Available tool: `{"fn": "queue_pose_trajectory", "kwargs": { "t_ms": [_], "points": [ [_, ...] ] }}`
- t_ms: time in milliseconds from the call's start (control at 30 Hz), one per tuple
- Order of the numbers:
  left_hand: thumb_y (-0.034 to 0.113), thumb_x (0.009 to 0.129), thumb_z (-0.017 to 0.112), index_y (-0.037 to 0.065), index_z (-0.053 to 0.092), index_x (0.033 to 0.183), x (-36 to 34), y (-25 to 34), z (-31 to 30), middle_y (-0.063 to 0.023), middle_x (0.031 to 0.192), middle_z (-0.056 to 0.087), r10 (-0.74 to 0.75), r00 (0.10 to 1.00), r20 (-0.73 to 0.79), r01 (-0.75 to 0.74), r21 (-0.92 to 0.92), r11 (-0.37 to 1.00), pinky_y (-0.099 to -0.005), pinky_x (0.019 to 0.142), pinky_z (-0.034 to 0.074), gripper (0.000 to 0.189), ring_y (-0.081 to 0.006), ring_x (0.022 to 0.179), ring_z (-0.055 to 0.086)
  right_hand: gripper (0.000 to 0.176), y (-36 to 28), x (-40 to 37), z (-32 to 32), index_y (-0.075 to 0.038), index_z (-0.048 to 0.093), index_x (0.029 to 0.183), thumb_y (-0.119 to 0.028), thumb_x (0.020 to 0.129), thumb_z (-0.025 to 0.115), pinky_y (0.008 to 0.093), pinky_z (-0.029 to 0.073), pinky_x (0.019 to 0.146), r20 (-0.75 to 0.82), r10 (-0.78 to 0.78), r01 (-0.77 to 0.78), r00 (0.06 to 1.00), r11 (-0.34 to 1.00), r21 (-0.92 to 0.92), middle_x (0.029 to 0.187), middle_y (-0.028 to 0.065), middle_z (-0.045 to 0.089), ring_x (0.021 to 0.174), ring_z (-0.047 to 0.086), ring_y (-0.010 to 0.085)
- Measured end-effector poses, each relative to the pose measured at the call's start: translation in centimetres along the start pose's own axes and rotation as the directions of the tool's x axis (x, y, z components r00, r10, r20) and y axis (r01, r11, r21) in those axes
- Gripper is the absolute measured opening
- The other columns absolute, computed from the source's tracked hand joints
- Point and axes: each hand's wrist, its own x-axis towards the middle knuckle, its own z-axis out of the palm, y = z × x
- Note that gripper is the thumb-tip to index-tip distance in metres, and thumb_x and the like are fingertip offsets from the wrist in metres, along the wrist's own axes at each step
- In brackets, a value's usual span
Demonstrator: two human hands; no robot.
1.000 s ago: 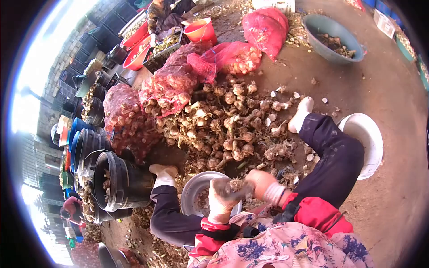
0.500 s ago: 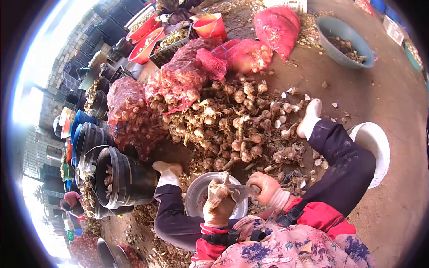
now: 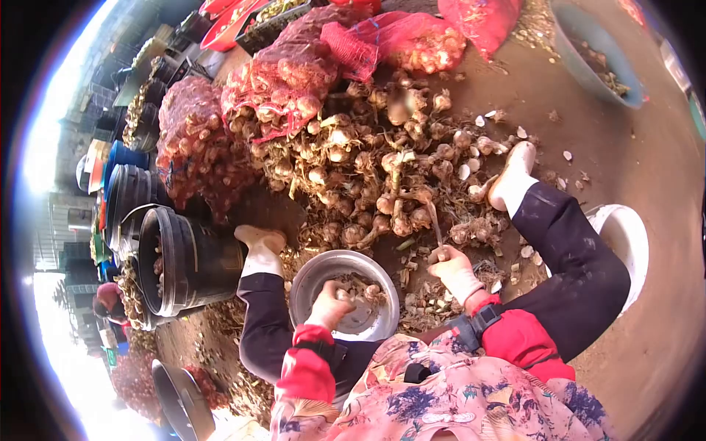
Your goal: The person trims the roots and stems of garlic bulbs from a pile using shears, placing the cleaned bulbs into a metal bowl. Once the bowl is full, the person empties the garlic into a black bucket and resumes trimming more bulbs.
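Observation:
My left hand (image 3: 329, 306) is over the metal basin (image 3: 296, 298) between my legs, its fingers curled in. Whether anything is inside them is hidden. Close to its fingertips, a few garlic bulbs (image 3: 373, 294) lie in the basin. My right hand (image 3: 454, 272) is closed around a knife (image 3: 434, 224), its blade pointing forward, away from me. The blade's tip reaches the near edge of a large heap of garlic bulbs (image 3: 360, 165) with dry stalks and roots.
Red mesh sacks of garlic (image 3: 283, 81) stand behind the heap. To my left are black buckets (image 3: 209, 261); a white bucket (image 3: 621, 246) stands by my right leg. A grey-green tub (image 3: 588, 55) is at the far right. Stalk scraps (image 3: 434, 298) litter the ground.
My left hand has lowered into the basin; the garlic bulb it held up no longer shows in it. My right hand has moved forward, turning the knife from the bulb toward the heap.

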Motion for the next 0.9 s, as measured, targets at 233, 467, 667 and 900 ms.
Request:
{"fn": "queue_pose_trajectory", "kwargs": {
  "t_ms": [233, 467, 667, 900],
  "points": [
    [0.03, 0.067, 0.076, 0.016, 0.058, 0.119, 4.4, 1.5, 4.7, -0.0154, 0.117, 0.058, 0.052, 0.989, 0.136, -0.135, 0.729, 0.671, -0.0455, 0.093, 0.043, 0.057, -0.0332, 0.113, 0.055, 0.019, -2.0, -0.8, 1.3, -0.008, 0.065, 0.077, 0.007, 0.066, 0.069, 0.0216, 0.04, 0.062, 0.029, 0.241, -0.242, 0.97, 0.961, 0.13, 0.071, -0.0086, 0.051, 0.067, 0.046, 0.0053],
    [0.039, 0.071, 0.069, 0.017, 0.066, 0.109, 5.4, 1.3, 7.0, -0.0066, 0.124, 0.059, 0.37, 0.907, 0.202, -0.396, 0.708, 0.584, -0.0492, 0.112, 0.013, 0.044, -0.028, 0.127, 0.044, 0.015, -2.3, -0.8, 1.9, -0.006, 0.065, 0.085, 0.004, 0.074, 0.072, 0.0221, 0.04, 0.054, 0.018, 0.059, -0.062, 0.998, 0.97, 0.234, 0.068, -0.0057, 0.051, 0.061, 0.049, 0.0056],
    [0.01, 0.067, 0.081, 0.002, 0.05, 0.116, -0.4, 7.0, 1.4, -0.0061, 0.097, 0.062, 0.231, 0.972, 0.045, -0.138, -0.686, 0.714, -0.0293, 0.083, 0.049, 0.059, -0.0133, 0.089, 0.059, 0.017, -3.8, -3.1, 2.9, -0.006, 0.065, 0.087, -0.003, 0.073, 0.074, 0.0255, 0.045, 0.062, 0.14, -0.195, 0.209, 0.971, 0.973, -0.094, 0.077, -0.0035, 0.055, 0.071, 0.053, 0.0069],
    [0.013, 0.071, 0.082, 0.001, 0.047, 0.119, -6.2, 7.7, 1.4, -0.0051, 0.095, 0.063, 0.467, 0.881, -0.07, -0.396, -0.649, 0.65, -0.0289, 0.078, 0.051, 0.061, -0.0137, 0.086, 0.062, 0.018, -7.3, -7.1, 3.4, -0.012, 0.067, 0.095, -0.018, 0.08, 0.059, 0.0445, 0.05, 0.074, 0.449, -0.335, 0.553, 0.828, 0.619, -0.558, 0.095, 0.0128, 0.06, 0.086, 0.06, 0.0355]
  ]
}}
